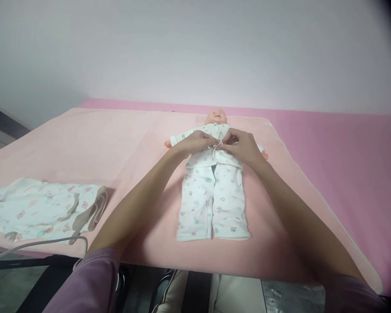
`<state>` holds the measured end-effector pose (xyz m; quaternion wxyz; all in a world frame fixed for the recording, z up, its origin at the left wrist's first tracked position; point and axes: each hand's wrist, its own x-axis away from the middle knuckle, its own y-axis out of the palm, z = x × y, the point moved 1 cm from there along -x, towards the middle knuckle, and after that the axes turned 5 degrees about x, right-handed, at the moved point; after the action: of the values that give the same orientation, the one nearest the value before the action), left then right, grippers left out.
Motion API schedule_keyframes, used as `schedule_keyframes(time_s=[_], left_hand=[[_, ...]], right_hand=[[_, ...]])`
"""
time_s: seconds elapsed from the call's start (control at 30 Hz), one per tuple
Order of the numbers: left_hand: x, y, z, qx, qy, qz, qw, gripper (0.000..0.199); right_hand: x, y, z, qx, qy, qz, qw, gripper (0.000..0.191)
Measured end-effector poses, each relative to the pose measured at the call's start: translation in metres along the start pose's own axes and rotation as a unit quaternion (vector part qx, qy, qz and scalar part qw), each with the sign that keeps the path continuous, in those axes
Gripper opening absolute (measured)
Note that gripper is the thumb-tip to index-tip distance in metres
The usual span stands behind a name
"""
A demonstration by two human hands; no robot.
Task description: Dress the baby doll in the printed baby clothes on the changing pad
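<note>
A baby doll point(217, 115) lies on its back, its head toward the wall. It wears a white printed baby top point(200, 161) and matching printed trousers point(228, 204) with legs laid straight toward me. Over the chest, my left hand point(198, 142) and my right hand point(243, 145) meet from either side, their fingers pinched on the front edges of the top. A curled pale edge of cloth shows between the fingertips. Whatever fastening lies there is too small to make out.
Folded printed baby clothes point(48, 204) lie at the left on the peach blanket point(124, 143). Beneath the blanket, a pink table covering point(352, 165) shows at the right and back. A white cable point(48, 240) runs near my left forearm. The wall point(195, 52) stands behind.
</note>
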<state>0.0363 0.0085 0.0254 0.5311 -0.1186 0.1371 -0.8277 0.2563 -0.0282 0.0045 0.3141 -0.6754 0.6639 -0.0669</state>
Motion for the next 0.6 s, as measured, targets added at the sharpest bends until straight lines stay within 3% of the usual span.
schedule_keyframes(time_s=[0.1, 0.23, 0.47, 0.6], left_hand=[[0.001, 0.004, 0.000, -0.023, -0.025, -0.022, 0.999, 0.053], [-0.001, 0.006, -0.006, -0.020, -0.009, -0.012, 1.000, 0.043], [-0.002, 0.001, -0.007, 0.065, -0.007, -0.059, 0.996, 0.049], [0.000, -0.002, -0.008, 0.068, 0.002, -0.074, 0.995, 0.050]], right_hand=[[0.001, 0.004, -0.002, 0.016, -0.014, 0.008, 1.000, 0.046], [0.001, 0.004, 0.004, 0.002, -0.012, -0.001, 1.000, 0.045], [0.001, -0.015, 0.018, -0.069, 0.003, -0.114, 0.991, 0.053], [0.003, -0.016, 0.016, -0.046, -0.022, -0.132, 0.990, 0.053]])
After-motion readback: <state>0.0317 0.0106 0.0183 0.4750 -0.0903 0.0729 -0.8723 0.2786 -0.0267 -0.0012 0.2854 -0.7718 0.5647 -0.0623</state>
